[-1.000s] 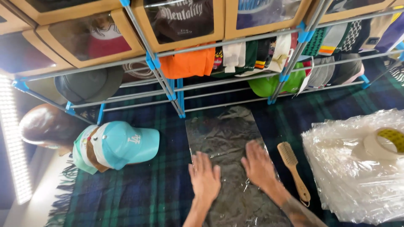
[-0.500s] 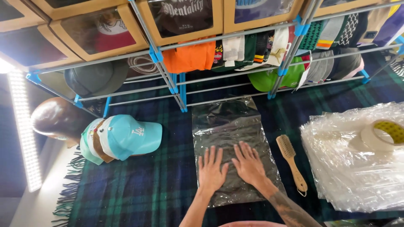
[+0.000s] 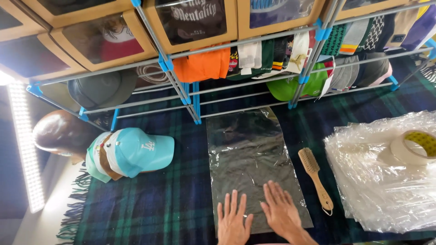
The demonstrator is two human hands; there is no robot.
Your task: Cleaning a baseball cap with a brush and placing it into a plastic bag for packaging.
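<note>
A clear plastic bag (image 3: 247, 154) lies flat on the dark plaid blanket (image 3: 154, 204). My left hand (image 3: 233, 220) and my right hand (image 3: 279, 209) rest palm down, fingers spread, on the bag's near end, side by side. Neither hand holds anything. A wooden brush (image 3: 315, 179) lies just right of the bag. A stack of caps with a light blue cap (image 3: 138, 152) on top sits to the left.
A pile of clear plastic bags (image 3: 377, 181) with a roll of tape (image 3: 414, 147) on it lies at the right. A metal rack (image 3: 190, 97) with caps and cardboard boxes stands behind. A light bar (image 3: 25, 145) runs along the left.
Both hands have slid back along the bag toward me, from its middle to its near end. The view has shifted slightly.
</note>
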